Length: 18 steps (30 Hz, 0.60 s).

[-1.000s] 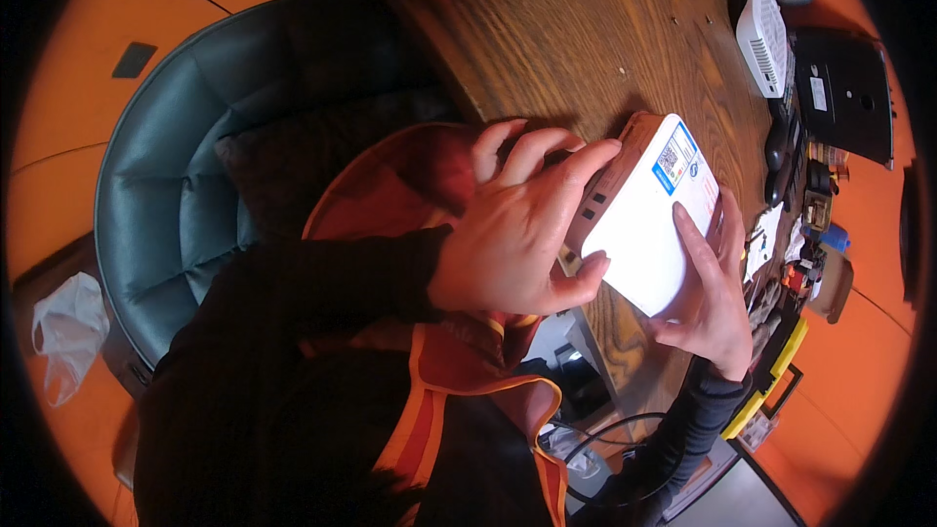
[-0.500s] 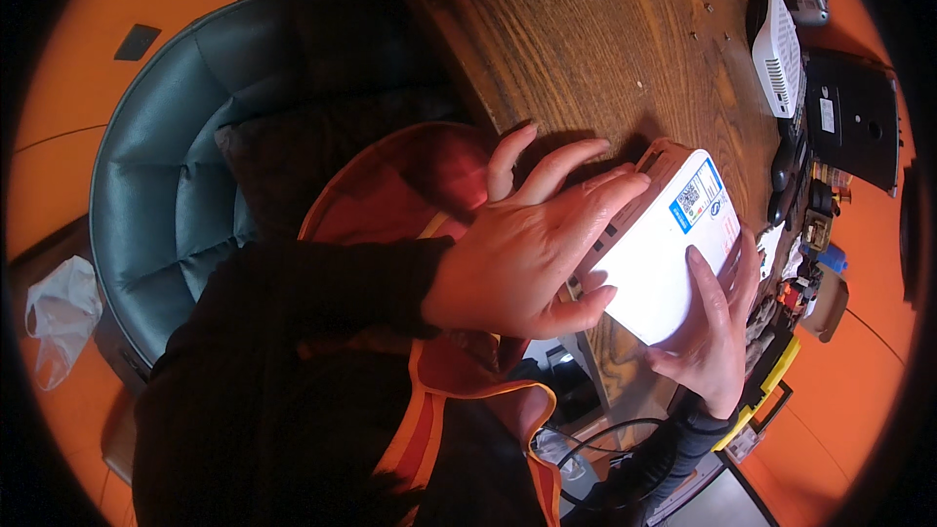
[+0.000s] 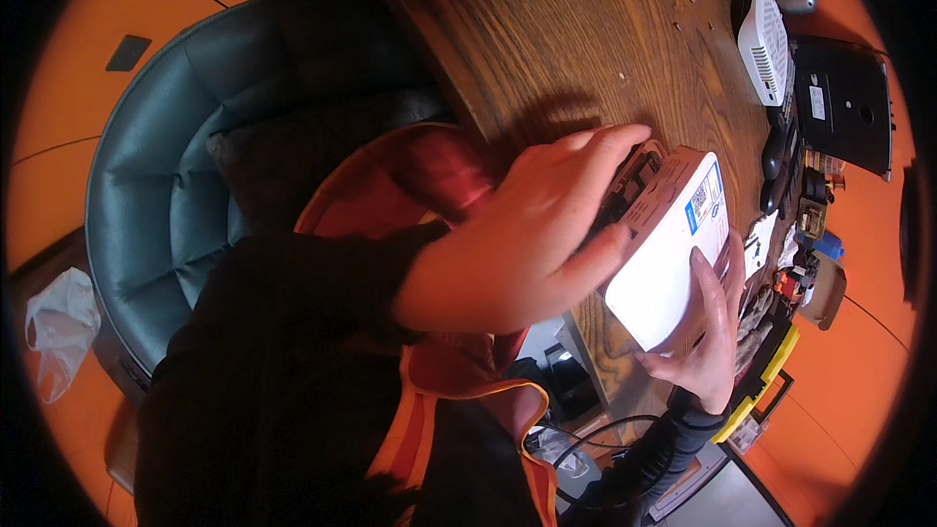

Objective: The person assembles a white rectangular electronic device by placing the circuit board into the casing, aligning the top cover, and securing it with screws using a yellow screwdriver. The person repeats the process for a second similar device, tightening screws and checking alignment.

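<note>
A white electronic device with rounded corners [image 3: 654, 283] is held up over the wooden desk; a blue-edged label sits near one corner of its flat face. My right hand [image 3: 712, 332] supports it from the right, thumb lying on the white face and the other fingers around its far edge. On the opposite side my left hand [image 3: 532, 234] grips a slotted edge piece [image 3: 634, 181], thumb on the near end and fingers over the far end. Dark gaps show between this piece and the white shell. Whether the piece is fully separate, I cannot tell.
Along the desk's [image 3: 547, 20] right side stand a white vented device [image 3: 763, 44], a black panel-shaped device [image 3: 839, 107] and assorted small parts. A yellow-edged item [image 3: 771, 371] lies lower right. At left is a green padded chair [image 3: 146, 195], with a plastic bag [image 3: 63, 317] beyond.
My left hand has gone from spread fingers beside the device to a grip on its slotted edge. A wider dark gap now shows there. The right hand keeps its hold.
</note>
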Tool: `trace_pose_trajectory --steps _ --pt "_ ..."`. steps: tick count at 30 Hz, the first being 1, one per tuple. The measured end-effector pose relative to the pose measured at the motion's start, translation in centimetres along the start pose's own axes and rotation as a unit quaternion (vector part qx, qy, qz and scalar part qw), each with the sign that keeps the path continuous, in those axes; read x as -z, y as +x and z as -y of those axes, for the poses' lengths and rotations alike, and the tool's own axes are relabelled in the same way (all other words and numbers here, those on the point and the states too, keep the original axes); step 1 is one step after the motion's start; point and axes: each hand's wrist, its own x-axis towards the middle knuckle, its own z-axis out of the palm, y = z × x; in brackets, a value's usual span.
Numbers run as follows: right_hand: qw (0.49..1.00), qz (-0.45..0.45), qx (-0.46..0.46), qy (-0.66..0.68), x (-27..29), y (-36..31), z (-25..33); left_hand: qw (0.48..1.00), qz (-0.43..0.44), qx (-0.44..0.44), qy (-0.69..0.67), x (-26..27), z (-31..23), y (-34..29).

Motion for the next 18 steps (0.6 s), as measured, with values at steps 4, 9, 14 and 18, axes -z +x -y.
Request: trace_pose_trajectory --steps 4,9,14,18 --pt "1.0 0.016 -0.015 -0.01 0.0 -0.1 -0.4 1.0 0.016 0.009 -0.008 0.2 0.7 -0.4" --pt "0.999 0.034 0.002 -0.027 -0.2 0.7 -0.1 0.993 -0.022 -0.06 0.096 -0.5 1.4 -0.3" --pt "1.0 0.021 -0.019 0.0 -0.2 0.9 0.7 0.999 0.001 -0.007 0.04 -0.7 1.2 -0.6" --pt "1.0 0.021 -0.022 -0.001 -0.3 0.9 0.7 0.999 0.015 0.001 0.049 -0.5 0.9 -0.7"
